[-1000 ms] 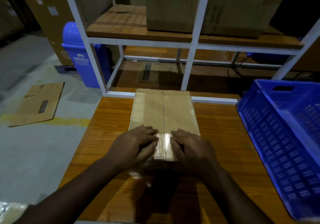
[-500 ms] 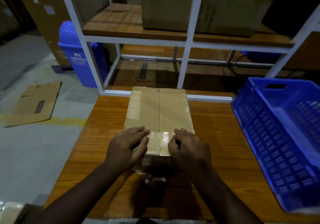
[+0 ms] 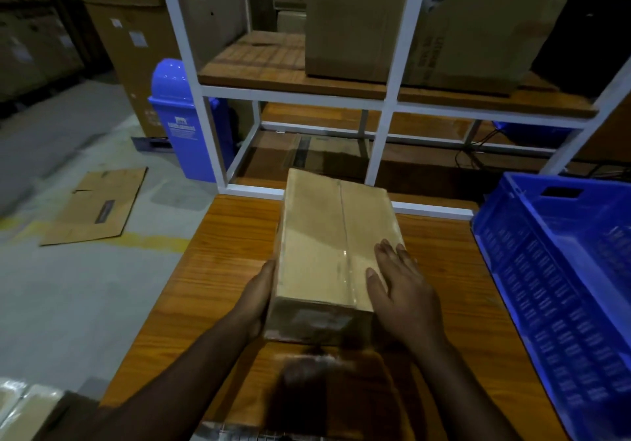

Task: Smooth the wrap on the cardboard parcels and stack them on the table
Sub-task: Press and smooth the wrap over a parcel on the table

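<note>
Since the earlier frames both hands have left the near end of the parcel's top: the left hand (image 3: 256, 299) now lies flat against the left side face of the parcel (image 3: 336, 252), and the right hand (image 3: 404, 287) rests with straight, spread fingers on the right part of its top, near the right edge. Neither hand curls around anything.

The wrapped cardboard parcel sits on the wooden table (image 3: 218, 270), its near end towards the person. Its long axis runs from the person away to the far edge, turned slightly left at the far end. A seam runs down the top along that axis.

Bare tabletop lies on both sides of the parcel, wider on the left. On the right, a blue crate (image 3: 553, 270) stands at the table's right edge. The parcel's far end reaches the white shelf frame (image 3: 379, 153) at the table's far edge. Left of the table, a flattened carton (image 3: 95, 205) lies on the floor, with a blue bin (image 3: 181, 123) beyond.
</note>
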Action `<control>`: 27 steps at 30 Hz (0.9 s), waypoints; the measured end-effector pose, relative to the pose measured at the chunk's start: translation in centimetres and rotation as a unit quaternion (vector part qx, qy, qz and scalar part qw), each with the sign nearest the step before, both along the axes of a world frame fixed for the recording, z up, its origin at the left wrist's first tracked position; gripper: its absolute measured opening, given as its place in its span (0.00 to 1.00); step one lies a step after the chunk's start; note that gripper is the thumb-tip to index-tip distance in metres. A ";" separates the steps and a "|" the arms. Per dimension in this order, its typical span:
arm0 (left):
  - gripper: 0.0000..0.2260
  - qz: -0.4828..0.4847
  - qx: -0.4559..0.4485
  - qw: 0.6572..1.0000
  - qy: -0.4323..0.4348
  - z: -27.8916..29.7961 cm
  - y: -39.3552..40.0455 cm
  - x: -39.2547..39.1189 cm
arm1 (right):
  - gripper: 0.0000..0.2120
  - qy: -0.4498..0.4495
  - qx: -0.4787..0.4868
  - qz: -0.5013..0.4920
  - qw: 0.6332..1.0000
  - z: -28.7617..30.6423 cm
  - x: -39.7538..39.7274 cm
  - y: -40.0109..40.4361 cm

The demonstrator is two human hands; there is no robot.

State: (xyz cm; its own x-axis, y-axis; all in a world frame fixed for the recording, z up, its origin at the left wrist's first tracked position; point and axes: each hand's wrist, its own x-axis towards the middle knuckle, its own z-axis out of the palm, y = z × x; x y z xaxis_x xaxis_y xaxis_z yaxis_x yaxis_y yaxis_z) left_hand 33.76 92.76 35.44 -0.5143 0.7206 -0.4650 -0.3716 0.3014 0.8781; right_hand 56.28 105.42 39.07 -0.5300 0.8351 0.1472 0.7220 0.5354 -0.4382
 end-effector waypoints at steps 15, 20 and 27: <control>0.20 -0.130 0.215 0.948 0.195 11.2 0.7 3.4 | 0.31 0.515 -0.515 -0.033 0.684 0.9 0.1 -2.2; 0.37 -0.223 0.137 0.921 0.290 8.2 1.1 3.0 | 0.23 0.553 -0.464 -0.085 0.687 -1.0 5.0 1.5; 0.50 -0.152 -0.072 0.885 0.435 4.1 4.3 0.7 | 0.30 0.504 -0.393 -0.131 0.758 -3.4 4.2 0.7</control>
